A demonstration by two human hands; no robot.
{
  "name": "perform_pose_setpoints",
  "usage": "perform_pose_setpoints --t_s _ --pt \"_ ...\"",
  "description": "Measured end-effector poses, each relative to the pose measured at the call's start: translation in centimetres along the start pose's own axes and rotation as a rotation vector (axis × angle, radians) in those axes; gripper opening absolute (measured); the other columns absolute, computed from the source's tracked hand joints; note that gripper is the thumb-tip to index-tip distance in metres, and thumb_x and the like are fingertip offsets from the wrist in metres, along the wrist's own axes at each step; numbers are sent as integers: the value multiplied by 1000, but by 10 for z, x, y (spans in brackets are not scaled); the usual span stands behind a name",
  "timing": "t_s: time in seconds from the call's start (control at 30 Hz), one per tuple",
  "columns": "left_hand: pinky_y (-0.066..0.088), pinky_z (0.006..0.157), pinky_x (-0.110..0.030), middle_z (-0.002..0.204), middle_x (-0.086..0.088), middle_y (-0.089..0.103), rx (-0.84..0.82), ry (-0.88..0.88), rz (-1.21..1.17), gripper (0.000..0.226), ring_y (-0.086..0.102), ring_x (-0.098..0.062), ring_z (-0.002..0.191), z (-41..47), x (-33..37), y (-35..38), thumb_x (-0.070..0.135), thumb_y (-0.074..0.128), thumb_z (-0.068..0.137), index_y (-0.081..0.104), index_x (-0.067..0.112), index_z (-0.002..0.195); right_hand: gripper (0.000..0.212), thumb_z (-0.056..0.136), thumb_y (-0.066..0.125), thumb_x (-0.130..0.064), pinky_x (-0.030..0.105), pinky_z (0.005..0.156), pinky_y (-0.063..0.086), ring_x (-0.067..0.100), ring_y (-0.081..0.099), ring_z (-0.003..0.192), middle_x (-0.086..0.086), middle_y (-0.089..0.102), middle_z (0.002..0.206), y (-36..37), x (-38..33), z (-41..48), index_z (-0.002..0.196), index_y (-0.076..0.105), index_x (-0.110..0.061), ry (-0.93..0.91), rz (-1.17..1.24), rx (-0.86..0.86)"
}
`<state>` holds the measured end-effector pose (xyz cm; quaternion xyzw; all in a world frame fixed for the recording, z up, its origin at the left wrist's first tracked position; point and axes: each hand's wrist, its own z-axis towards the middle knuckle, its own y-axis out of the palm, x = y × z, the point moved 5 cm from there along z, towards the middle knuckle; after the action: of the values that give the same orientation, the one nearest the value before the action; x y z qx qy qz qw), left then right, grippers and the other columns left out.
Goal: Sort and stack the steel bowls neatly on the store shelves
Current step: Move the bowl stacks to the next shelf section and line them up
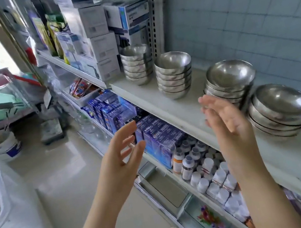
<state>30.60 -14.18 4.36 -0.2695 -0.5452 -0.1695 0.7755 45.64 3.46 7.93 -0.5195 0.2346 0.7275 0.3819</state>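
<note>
Head view: four stacks of steel bowls on the white shelf (184,107): first stack (136,64), second stack (174,73), third stack (229,81), fourth stack (280,111), roughly five or six bowls each. Left hand (121,155) and right hand (225,118) raised before the shelf edge, both spread wide, grasping nothing. Blue boxes (149,134) and white bottles (217,180) below.

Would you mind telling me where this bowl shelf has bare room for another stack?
Bare shelf lies right of the nearest stack, and a narrower strip runs along the front edge before all four stacks. A gap sits between the second stack and third stack. It is crowded where the farthest stack stands close beside the white boxes.
</note>
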Motion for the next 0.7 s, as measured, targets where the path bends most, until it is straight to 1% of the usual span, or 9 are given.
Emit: perform_pose_setpoints --t_s 0.13,0.2,0.3,0.4,0.47,0.57,0.6,0.67,0.7 --pt "48 101 -38 123 28 59 24 -48 0 41 57 -2 118 74 -40 -28 46 58 80 50 63 117 40 94 54 -38 41 111 44 3 57 126 -18 63 132 64 36 76 131 59 -24 53 51 -58" --pt "48 100 -35 123 28 59 52 -70 -11 42 57 0 118 109 -52 -45 48 58 79 49 66 116 42 96 55 -39 43 113 42 2 54 128 -17 59 138 96 50 113 135 56 -26 57 67 -96" --pt "47 101 -33 128 24 58 82 -91 -46 44 55 0 121 157 -73 -66 49 58 81 49 56 124 50 99 54 -41 41 117 37 -7 45 133 -19 47 149 141 65 161 146 45 -28 79 59 -143" --pt "46 102 -33 130 25 56 44 -99 -66 48 52 2 122 206 -90 -75 51 59 80 48 50 127 67 91 53 -58 42 120 30 -9 35 139 -23 33 158 175 84 198 152 32 -38 107 49 -134" --pt "45 104 -33 133 26 52 -26 -105 -60 49 49 2 124 247 -105 -71 46 60 82 45 50 128 76 85 51 -67 40 121 27 -7 28 143 -25 23 160 194 99 218 152 23 -46 138 14 -107" --pt "39 110 -32 144 19 41 -219 -122 -36 61 40 -2 133 311 -134 -54 36 65 87 34 46 138 76 88 48 -69 16 112 22 -9 16 146 -27 9 163 211 119 245 152 11 -51 206 -43 49" --pt "36 112 -30 148 16 37 -299 -122 -24 68 37 -4 136 332 -143 -47 36 67 86 28 45 142 79 87 49 -67 13 110 19 -10 12 146 -27 5 162 215 125 254 152 8 -52 218 -61 113" --pt "32 114 -30 155 12 28 -436 -119 33 86 32 -8 140 370 -158 -33 37 71 83 18 36 150 85 85 50 -72 21 116 15 -15 11 143 -29 5 160 219 136 272 153 4 -50 249 -107 235" --pt "31 115 -30 155 11 26 -497 -114 60 93 30 -9 141 385 -164 -26 37 73 81 14 31 152 87 84 49 -74 26 119 15 -21 16 138 -32 9 158 220 141 278 154 5 -47 273 -126 283"
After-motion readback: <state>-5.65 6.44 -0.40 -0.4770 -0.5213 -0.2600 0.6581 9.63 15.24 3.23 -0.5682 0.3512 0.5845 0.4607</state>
